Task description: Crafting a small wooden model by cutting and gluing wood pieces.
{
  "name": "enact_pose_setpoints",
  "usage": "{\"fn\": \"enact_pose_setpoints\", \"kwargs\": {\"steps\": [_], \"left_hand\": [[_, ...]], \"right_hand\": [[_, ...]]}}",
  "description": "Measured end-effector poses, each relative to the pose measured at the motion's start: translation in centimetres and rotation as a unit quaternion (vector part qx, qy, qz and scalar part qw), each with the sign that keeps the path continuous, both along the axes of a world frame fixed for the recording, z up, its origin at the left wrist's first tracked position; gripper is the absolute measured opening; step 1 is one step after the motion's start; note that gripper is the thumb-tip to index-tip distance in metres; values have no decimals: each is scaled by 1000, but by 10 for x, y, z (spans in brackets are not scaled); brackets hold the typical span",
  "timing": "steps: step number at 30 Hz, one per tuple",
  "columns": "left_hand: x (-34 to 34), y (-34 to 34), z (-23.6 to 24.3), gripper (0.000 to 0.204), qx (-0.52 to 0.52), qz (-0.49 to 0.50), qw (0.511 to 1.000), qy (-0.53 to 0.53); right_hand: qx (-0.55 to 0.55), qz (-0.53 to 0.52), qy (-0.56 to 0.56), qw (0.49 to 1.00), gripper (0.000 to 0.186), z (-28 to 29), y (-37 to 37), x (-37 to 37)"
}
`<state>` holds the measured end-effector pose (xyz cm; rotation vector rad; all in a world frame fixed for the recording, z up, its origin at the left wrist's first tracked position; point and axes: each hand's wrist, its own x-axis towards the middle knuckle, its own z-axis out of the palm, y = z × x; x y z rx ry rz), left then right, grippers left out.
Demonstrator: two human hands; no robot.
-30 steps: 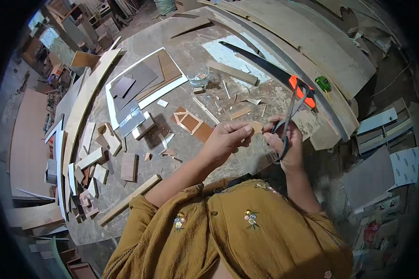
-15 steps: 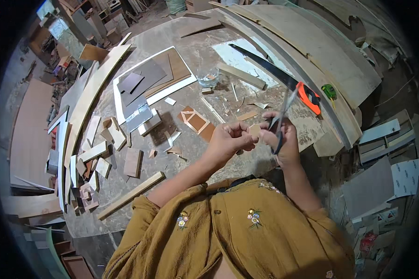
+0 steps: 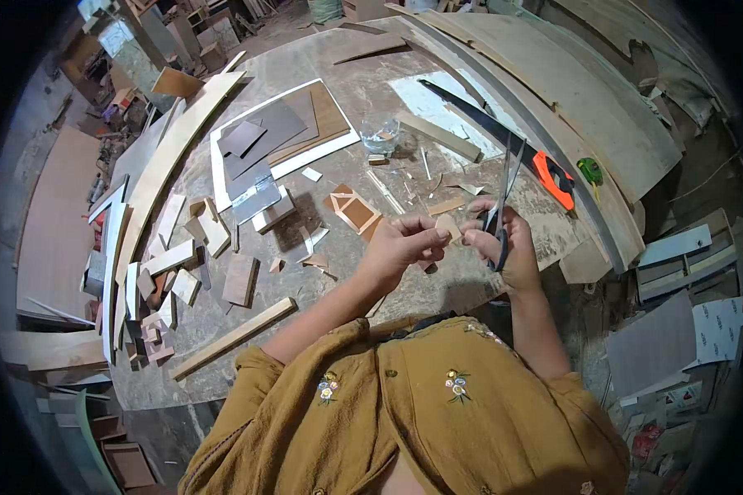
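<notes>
Now my left hand pinches the tan chip, probably light and brittle, best held by its edges, while my right hand holds scissors.

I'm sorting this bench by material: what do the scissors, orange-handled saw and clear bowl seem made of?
Scissors: likely steel blades, greyish with a slight sheen; the dark, smooth loops look like plastic.
Orange-handled saw: its bright, even colour suggests a plastic handle; the dark blade is probably coated metal.
Clear bowl: glossy and see-through, so glass or clear plastic; I can't tell which.
</notes>
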<state>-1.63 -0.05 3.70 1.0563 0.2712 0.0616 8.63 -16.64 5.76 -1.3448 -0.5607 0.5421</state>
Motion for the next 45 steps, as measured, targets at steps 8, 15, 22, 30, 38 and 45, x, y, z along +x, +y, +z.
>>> {"fn": "enact_pose_setpoints", "kwargs": {"steps": [8,15,22,30,38,45], "left_hand": [[-4,2,-3,20,47,-20,998,-39],[-8,3,-9,29,-9,-32,992,-122],[-9,9,-14,15,-13,-12,991,-129],[-9,16,-6,10,-31,86,994,-62],[-9,15,-6,10,-32,122,989,-73],[-9,11,-10,11,-30,94,991,-90]], "right_hand": [[-10,3,-22,1000,39,-13,3,-5],[26,68,214,974,36,-7,4,-7],[39,120,264,956,30,-17,11,-15],[-199,83,-225,950,41,0,3,-30],[-226,51,-352,907,51,-6,3,-25],[-256,46,-345,902,58,-9,6,-24]]}}
